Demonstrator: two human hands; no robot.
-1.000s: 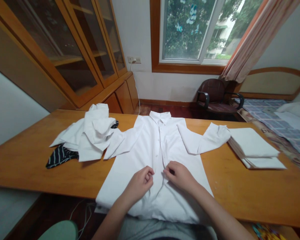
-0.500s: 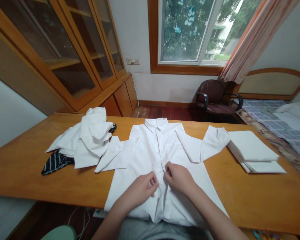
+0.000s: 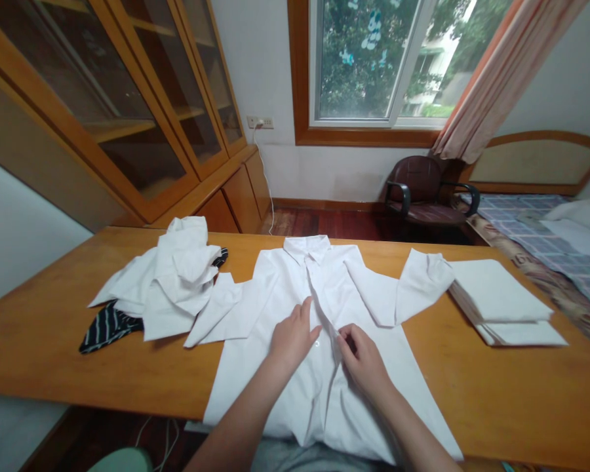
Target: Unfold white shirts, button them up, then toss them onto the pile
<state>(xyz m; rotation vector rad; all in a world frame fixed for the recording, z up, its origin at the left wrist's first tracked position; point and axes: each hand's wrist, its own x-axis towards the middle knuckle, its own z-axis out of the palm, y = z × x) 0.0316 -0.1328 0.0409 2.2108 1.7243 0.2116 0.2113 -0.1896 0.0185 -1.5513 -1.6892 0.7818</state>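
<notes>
A white button-up shirt [image 3: 295,367] lies front side up on the table, its collar at the far edge and both sleeves spread outward. My right hand [image 3: 366,360] pinches the edge of the front placket, lifting it a little so the front gapes. On the other side of the gap, my left hand [image 3: 295,334] rests on the shirt with its index finger stretched toward the collar and its thumb apart. A small button shows close to the left thumb. The shirt's bottom hem hangs over the near table edge.
Left of the shirt, a crumpled heap of white clothes [image 3: 179,275] covers part of a dark striped cloth [image 3: 105,328]. A folded white stack [image 3: 501,292] sits at the right on the wooden table [image 3: 472,387]. Beyond are a cabinet [image 3: 172,164], a chair [image 3: 415,180] and a bed [image 3: 535,223].
My left hand has moved up the placket and its curled fingers have stretched out. My right hand has shifted slightly right, drawing the placket edge aside and widening the gap.
</notes>
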